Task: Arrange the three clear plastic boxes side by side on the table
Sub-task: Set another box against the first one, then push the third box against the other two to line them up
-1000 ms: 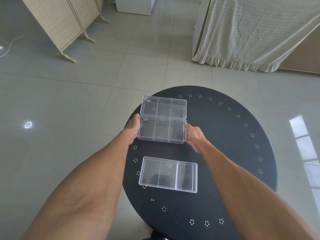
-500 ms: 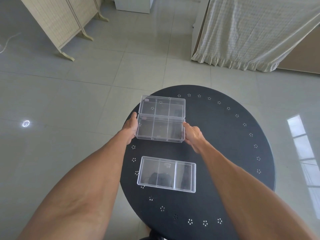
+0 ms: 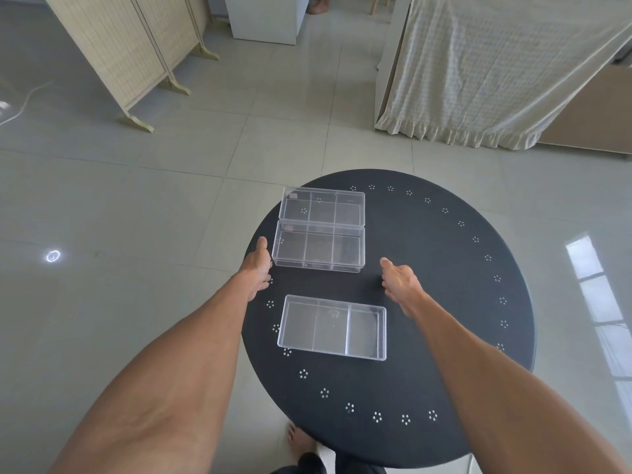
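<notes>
Nearest to us: a bare foot on the floor tiles under the near rim of the round black tabletop. Our two bare forearms reach in from the bottom corners. Near box: clear plastic, three compartments, all showing only the tabletop through the base; it sits flat, on its own, well apart from the other two. Left hand: grip loosely spread, thumb pointing away from us, holding nothing; it sits just beside the left end of the middle box, and we cannot tell whether skin touches the plastic. Right hand: grip slack, fingers half curled, forefinger or thumb pointing forward, holding nothing, clearly apart from the right end of the middle box. Middle box: three compartments, nothing in them, flat on the tabletop. Far box: same type, three compartments, nothing in them, its long side directly against the long side of the middle box; ends roughly line up, touching or as good as. Both sit on the left half of the tabletop, the far one close to the rim. Beyond the tabletop: folding screen at far left, white cabinet at far centre, frilled cloth draped over furniture at far right.
</notes>
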Available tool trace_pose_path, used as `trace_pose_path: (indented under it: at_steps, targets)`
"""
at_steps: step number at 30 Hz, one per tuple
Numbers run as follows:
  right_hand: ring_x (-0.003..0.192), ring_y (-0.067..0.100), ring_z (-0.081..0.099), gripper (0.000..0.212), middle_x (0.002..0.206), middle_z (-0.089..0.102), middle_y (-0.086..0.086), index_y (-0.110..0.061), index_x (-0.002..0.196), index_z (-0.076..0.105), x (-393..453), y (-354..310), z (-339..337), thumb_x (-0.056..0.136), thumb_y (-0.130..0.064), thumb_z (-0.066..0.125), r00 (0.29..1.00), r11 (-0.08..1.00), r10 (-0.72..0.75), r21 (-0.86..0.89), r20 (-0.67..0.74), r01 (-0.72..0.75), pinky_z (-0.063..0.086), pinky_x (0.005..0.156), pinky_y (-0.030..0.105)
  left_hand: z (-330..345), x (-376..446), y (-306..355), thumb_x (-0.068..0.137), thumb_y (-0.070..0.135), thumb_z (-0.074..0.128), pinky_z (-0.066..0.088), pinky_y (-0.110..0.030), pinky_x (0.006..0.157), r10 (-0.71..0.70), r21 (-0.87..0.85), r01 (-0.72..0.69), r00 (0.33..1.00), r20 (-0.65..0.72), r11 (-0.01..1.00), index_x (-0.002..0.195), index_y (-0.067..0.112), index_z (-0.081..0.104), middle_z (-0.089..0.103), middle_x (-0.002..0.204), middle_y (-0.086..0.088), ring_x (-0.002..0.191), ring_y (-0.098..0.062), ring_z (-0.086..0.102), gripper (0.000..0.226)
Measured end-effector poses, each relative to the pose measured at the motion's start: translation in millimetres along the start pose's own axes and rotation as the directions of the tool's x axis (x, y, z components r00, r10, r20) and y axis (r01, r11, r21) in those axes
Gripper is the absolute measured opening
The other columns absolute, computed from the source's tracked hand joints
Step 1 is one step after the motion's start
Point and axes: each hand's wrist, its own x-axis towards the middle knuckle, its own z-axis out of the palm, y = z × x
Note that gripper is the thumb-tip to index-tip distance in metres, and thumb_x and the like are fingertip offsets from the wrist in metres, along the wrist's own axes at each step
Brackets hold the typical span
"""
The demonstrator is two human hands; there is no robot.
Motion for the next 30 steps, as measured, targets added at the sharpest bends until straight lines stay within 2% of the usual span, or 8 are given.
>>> trace_pose_path:
  at_steps: [4,8,12,16,20,24,27,30]
  targets:
    - [0.135,0.038,0.069,0.061,0.143,0.071,0.021,0.005,0.133,0.066,-18.5,29.4,-6.3,0.110,-0.048,0.046,1.000,1.000,0.016,-0.009,-0.022,-0.016,0.052,0.122,0.054,2.1,-22.3,-19.3,0.106,0.066,0.015,0.041,-0.046,0.118,-0.002,0.087,-0.003,0.999,0.050,0.996,0.156,0.006,0.046,0.051,0.159,-0.014,0.142,-0.037,0.053,0.084]
    - [0.118,0.035,0.072,0.066,0.142,0.069,0.020,0.002,0.152,0.055,-41.2,55.7,-11.2,0.112,-0.049,0.048,0.997,0.996,0.072,0.047,0.035,-0.074,0.058,0.113,0.046,5.7,-42.4,-32.4,0.102,0.072,0.014,0.049,-0.038,0.095,0.012,0.225,-0.032,0.996,0.089,0.974,0.132,0.008,0.057,0.059,0.129,-0.014,0.094,-0.025,0.062,0.083]
    - [0.108,0.039,0.071,0.060,0.122,0.071,0.023,0.008,0.141,0.060,-60.3,70.0,-10.6,0.114,-0.043,0.048,0.990,0.993,0.085,0.078,0.114,-0.094,0.061,0.101,0.046,7.4,-65.0,-41.6,0.097,0.080,0.011,0.047,-0.047,0.114,-0.050,0.290,0.009,0.989,0.136,0.957,0.163,0.008,0.033,0.049,0.160,-0.019,0.138,-0.041,0.056,0.100]
    - [0.093,0.032,0.080,0.041,0.106,0.081,0.017,0.000,0.120,0.072,-74.7,71.9,-1.9,0.108,-0.033,0.051,0.989,0.986,0.035,0.155,0.146,-0.058,0.069,0.079,0.040,5.8,-76.8,-50.4,0.096,0.080,0.010,0.046,-0.052,0.115,-0.120,0.258,0.078,0.981,0.153,0.963,0.158,0.002,0.040,0.052,0.156,-0.024,0.137,-0.046,0.056,0.104]
    - [0.104,0.035,0.083,0.042,0.121,0.082,0.019,0.000,0.127,0.070,-77.7,69.5,7.8,0.104,-0.030,0.051,0.994,0.982,0.032,0.180,0.103,-0.050,0.069,0.096,0.048,0.7,-76.9,-60.7,0.099,0.076,0.010,0.047,-0.050,0.113,-0.129,0.160,0.102,0.978,0.166,0.982,0.151,-0.003,0.048,0.053,0.155,-0.024,0.136,-0.043,0.057,0.102]
    - [0.093,0.028,0.081,0.044,0.111,0.081,0.014,0.002,0.130,0.071,-75.7,61.4,18.2,0.108,-0.029,0.048,0.994,0.977,0.021,0.208,0.108,-0.043,0.067,0.099,0.047,-7.4,-73.5,-65.0,0.101,0.074,0.009,0.044,-0.047,0.115,-0.102,0.115,0.086,0.985,0.141,0.990,0.151,-0.002,0.050,0.054,0.155,-0.021,0.139,-0.039,0.055,0.100]
    - [0.098,0.028,0.082,0.046,0.114,0.082,0.014,0.001,0.131,0.071,-74.2,51.3,27.3,0.106,-0.031,0.050,0.993,0.977,0.025,0.207,0.116,-0.049,0.063,0.111,0.048,-11.9,-71.2,-63.1,0.102,0.072,0.007,0.034,-0.046,0.122,-0.073,0.078,0.062,0.987,0.145,0.995,0.156,0.000,0.044,0.048,0.160,-0.019,0.148,-0.035,0.047,0.097]
    - [0.103,0.030,0.079,0.050,0.113,0.079,0.009,0.002,0.136,0.069,-68.2,42.5,34.5,0.105,-0.033,0.051,0.990,0.979,0.017,0.198,0.138,-0.045,0.061,0.115,0.049,-14.5,-65.7,-60.7,0.103,0.070,0.009,0.038,-0.043,0.119,-0.039,0.025,0.036,0.991,0.132,0.999,0.156,0.002,0.044,0.050,0.159,-0.017,0.146,-0.033,0.050,0.094]
